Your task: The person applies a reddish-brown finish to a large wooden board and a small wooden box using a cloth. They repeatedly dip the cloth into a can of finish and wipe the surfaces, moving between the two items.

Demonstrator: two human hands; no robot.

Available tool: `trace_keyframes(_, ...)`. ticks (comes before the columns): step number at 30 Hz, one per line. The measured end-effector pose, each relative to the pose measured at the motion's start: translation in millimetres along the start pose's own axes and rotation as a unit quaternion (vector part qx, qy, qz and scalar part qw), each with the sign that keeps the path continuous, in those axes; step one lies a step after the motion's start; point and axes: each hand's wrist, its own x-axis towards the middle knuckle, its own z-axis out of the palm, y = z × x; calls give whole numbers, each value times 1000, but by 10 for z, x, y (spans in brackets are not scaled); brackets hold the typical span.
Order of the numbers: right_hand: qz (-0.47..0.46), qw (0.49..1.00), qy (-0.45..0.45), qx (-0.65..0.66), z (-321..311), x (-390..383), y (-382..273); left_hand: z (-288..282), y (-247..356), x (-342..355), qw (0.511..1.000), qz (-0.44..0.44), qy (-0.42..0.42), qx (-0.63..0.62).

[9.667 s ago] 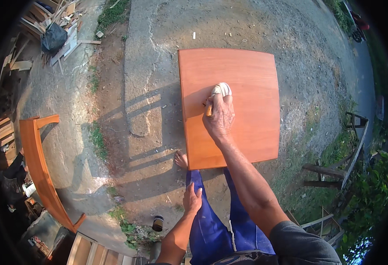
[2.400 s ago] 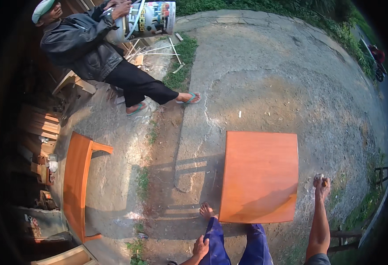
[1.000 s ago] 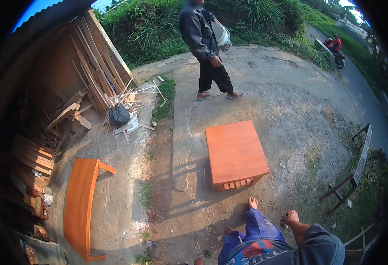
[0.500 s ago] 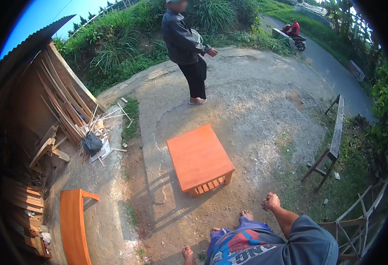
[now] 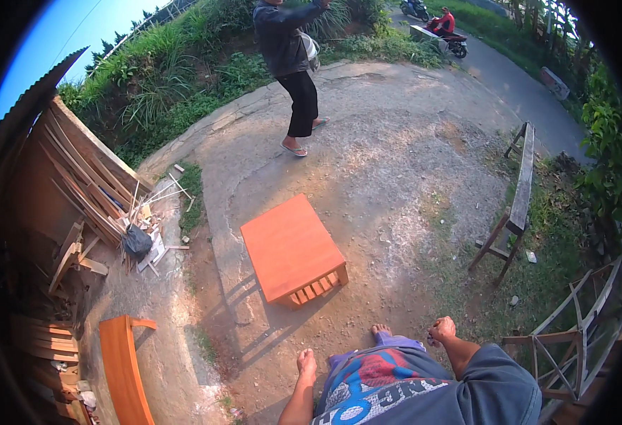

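My right hand (image 5: pixel 441 330) is held out in front of my body, its fingers curled around something small and dark that I cannot make out. To the left, my left hand (image 5: pixel 306 365) is closed in a loose fist, with nothing showing in it. Ahead of both hands, and touched by neither, a low orange-brown wooden table (image 5: pixel 294 244) stands on the ground. Slats show beneath its square top. A bare foot of mine shows between the hands.
Beyond the table stands a person (image 5: pixel 289 57) in a dark jacket. A long orange wooden piece (image 5: pixel 123 368) stands at lower left, near scrap wood and a black bag (image 5: pixel 137 241). On the right are a narrow bench (image 5: pixel 522 180) and a wooden frame (image 5: pixel 573 340). A motorbike rider (image 5: pixel 445 25) is on the road.
My left hand has come into view. The table and surroundings have shifted left in the picture. The person beyond has raised an arm and changed step. A second motorbike shows on the road.
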Motion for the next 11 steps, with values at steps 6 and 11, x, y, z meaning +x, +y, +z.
trace_keyframes(6,2,999,-4,42,-36,46,115,237,-99,-175,994,31,-24,98)
trace_keyframes(11,-16,997,-69,24,-196,180,-272,-16,-331,-240,993,-5,4,115)
